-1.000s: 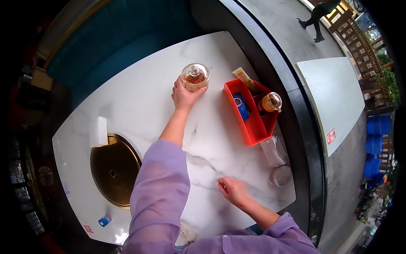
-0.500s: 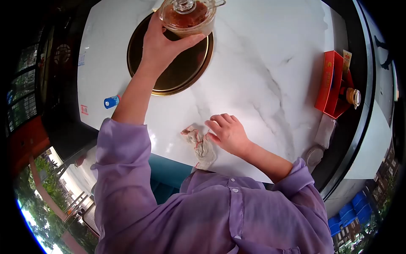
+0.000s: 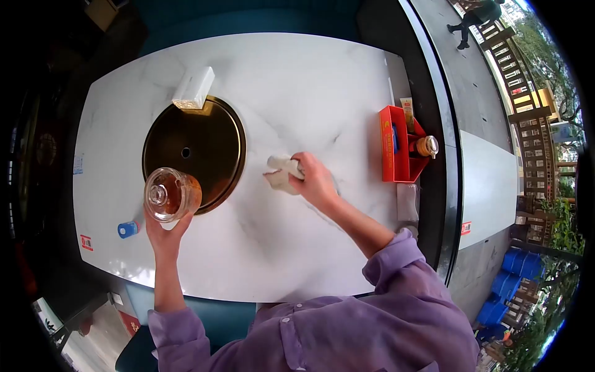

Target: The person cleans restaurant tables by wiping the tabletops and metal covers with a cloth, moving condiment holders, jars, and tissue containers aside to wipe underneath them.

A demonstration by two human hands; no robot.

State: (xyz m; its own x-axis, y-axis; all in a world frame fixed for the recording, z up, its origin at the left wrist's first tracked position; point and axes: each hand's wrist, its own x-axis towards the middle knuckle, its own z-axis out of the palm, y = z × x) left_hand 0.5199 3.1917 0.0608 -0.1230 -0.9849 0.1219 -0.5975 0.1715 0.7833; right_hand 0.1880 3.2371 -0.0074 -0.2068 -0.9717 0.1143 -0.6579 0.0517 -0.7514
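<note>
My left hand (image 3: 167, 232) is wrapped round a lidded glass jar (image 3: 175, 193) with reddish-brown contents. The jar's clear lid has a round knob on top. It is held over the near left edge of a round dark, gold-rimmed plate (image 3: 214, 155) set on the table. In my right hand (image 3: 317, 183) is a bunched pale cloth (image 3: 282, 175) with a reddish edge, on or just above the marble-patterned tabletop, to the right of the round plate.
A white tissue box (image 3: 193, 88) stands at the plate's far edge. To the left lies a small blue-and-white container (image 3: 127, 229). Along the table's (image 3: 297, 260) right side stands a red caddy (image 3: 389, 146) with a jar (image 3: 426, 147) in it. A person (image 3: 474, 22) walks outside.
My right hand has taken hold of the cloth and moved it forward onto the middle of the table. My left hand has brought the glass jar nearer and to the left. The view has shifted.
</note>
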